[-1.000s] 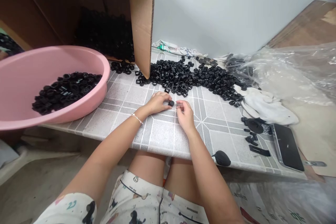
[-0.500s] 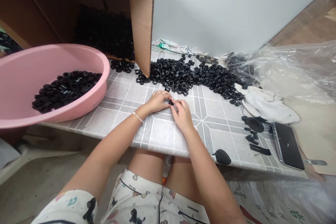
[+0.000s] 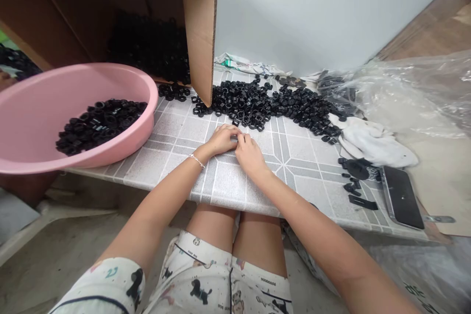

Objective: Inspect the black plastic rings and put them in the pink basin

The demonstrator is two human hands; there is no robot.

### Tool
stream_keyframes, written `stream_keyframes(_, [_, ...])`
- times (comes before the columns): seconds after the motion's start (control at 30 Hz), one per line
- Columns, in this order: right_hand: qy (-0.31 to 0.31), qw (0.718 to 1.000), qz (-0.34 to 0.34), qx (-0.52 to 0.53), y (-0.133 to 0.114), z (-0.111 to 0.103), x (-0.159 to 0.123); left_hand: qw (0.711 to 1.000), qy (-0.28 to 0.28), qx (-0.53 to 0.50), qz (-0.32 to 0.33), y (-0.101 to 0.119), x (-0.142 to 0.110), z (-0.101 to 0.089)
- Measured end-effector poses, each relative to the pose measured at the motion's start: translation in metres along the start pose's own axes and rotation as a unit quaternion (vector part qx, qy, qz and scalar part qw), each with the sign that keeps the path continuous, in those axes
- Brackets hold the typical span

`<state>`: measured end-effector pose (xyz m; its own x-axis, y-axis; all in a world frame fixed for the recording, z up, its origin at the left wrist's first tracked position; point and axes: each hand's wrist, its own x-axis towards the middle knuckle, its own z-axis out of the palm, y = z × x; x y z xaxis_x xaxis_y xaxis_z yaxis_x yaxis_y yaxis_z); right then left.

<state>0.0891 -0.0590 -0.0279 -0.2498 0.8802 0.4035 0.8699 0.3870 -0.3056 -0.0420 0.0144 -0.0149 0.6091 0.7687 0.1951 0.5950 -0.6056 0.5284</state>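
Two bare hands meet at the middle of the counter, the left hand (image 3: 222,140) and the right hand (image 3: 250,154) resting close together with their heels toward the near edge. Their fingers (image 3: 241,140) are curled inward and touch at the tips. Whatever they may be gripping is hidden from where I stand, so I cannot tell if they are closed on a piece. One thin silver bracelet (image 3: 196,161) circles the left wrist.

Just beyond the fingertips lies one long, sprawling heap of black plastic rings (image 3: 235,105), far too many to count, spread across the far part of the tiled grey-and-white counter (image 3: 172,130). One smaller cluster of rings (image 3: 172,91) sits to its left, beside the flap of one cardboard box (image 3: 200,24). The box holds a dark mass of similar pieces (image 3: 147,49).

On the left, one pink plastic basin (image 3: 44,108) rests at the counter's edge, with one heap of black rings (image 3: 101,125) inside it.

On the right lie one crumpled white cloth (image 3: 375,140), one clear plastic sheet (image 3: 415,93), one round black disc (image 3: 356,169), one black strip (image 3: 362,202) and one phone (image 3: 401,196) in a dark case.
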Motion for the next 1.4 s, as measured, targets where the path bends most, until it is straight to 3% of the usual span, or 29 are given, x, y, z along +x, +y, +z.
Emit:
stream_keyframes(0.1, [0.037,0.996,0.026,0.073,0.013,0.0,-0.006,1.0,0.003,0.002,0.007,-0.001,-0.001,-0.002])
stream_keyframes(0.27, [0.146,0.954,0.112,0.237,0.035,0.005,-0.015,1.0,-0.008,0.004,0.011,-0.005,-0.001,-0.001])
stream_keyframes(0.57, [0.114,0.949,0.122,0.267,0.033,0.0,-0.017,1.0,-0.013,0.005,0.008,-0.003,-0.001,-0.002])
stream_keyframes(0.97, [0.14,0.935,0.143,0.292,0.037,0.0,-0.018,1.0,-0.023,-0.005,0.009,-0.001,0.0,-0.003])
stream_keyframes(1.13, [0.113,0.937,0.136,0.302,0.036,-0.001,-0.019,1.0,-0.025,-0.009,0.011,0.001,0.0,-0.005])
stream_keyframes(1.23, [0.134,0.93,0.159,0.302,0.037,-0.001,-0.02,1.0,-0.023,-0.011,0.01,0.001,0.0,-0.005])
stream_keyframes(1.4, [0.114,0.936,0.127,0.307,0.037,0.0,-0.019,1.0,-0.018,-0.007,0.016,0.001,0.001,-0.004])
